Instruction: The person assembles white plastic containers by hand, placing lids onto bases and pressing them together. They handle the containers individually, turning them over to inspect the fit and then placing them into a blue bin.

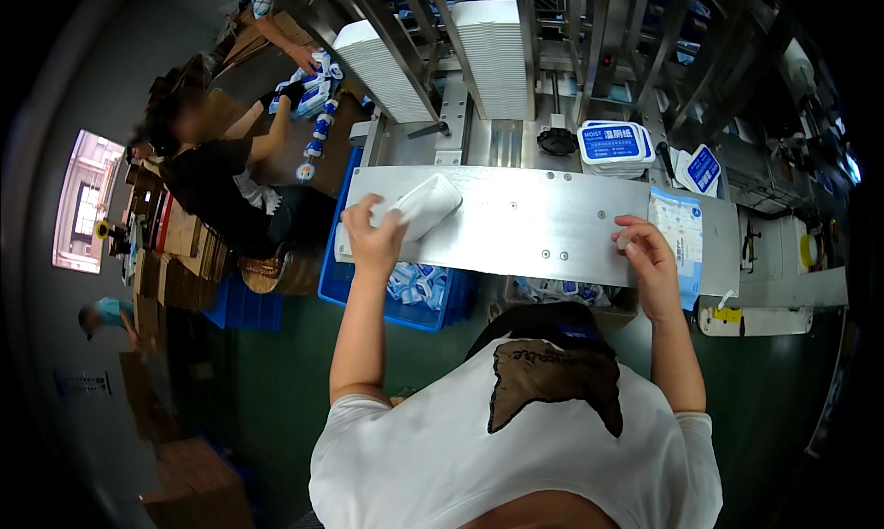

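Note:
On the metal plate in front of me lies a white, flat, rounded-corner piece, tilted slantwise; whether it is one lid or several stacked is unclear. My left hand is at its left end, fingers apart and curved, the thumb beside its edge. Over the plate's right part, my right hand has its fingers curled toward the thumb. A small pale spot shows at the fingertips, too small to name. Just right of that hand lies a light-blue and white printed packet.
Tall stacks of white lids stand between metal guides. Behind the plate are blue-and-white labelled lids and a black knob. A blue bin with packets sits below left. A co-worker handles packets at a left table.

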Tool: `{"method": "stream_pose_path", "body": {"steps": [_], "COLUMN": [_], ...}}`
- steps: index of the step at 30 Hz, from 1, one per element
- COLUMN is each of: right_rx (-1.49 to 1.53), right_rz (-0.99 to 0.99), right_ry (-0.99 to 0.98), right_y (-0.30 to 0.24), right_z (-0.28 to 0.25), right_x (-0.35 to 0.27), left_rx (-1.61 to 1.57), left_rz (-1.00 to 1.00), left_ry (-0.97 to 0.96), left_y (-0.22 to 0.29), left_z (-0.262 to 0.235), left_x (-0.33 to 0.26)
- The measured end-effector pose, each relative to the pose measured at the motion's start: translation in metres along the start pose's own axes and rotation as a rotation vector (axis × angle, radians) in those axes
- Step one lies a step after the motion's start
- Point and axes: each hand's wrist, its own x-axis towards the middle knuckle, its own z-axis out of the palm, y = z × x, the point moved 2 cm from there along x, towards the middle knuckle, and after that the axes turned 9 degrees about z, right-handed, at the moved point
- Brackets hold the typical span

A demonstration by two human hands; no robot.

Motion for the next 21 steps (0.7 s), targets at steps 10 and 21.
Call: {"method": "stream_pose_path", "body": {"steps": [10,21], "right_rx": [0.136,-0.432], "right_rz": [0.029,-0.021], "right_ry": [-0.473,-0.2], "right_y": [0.021,0.052], "right_z": [0.102,0.077], "right_x": [0.027,0.011], "left_rx": [-0.523,-0.644], "left_rz": [0.325,0.039], "left_ry": [-0.192,-0.505], "left_y": [0.07,0.122], "left_z": [0.011,0.059], "left_x": [0.018,0.017]}}
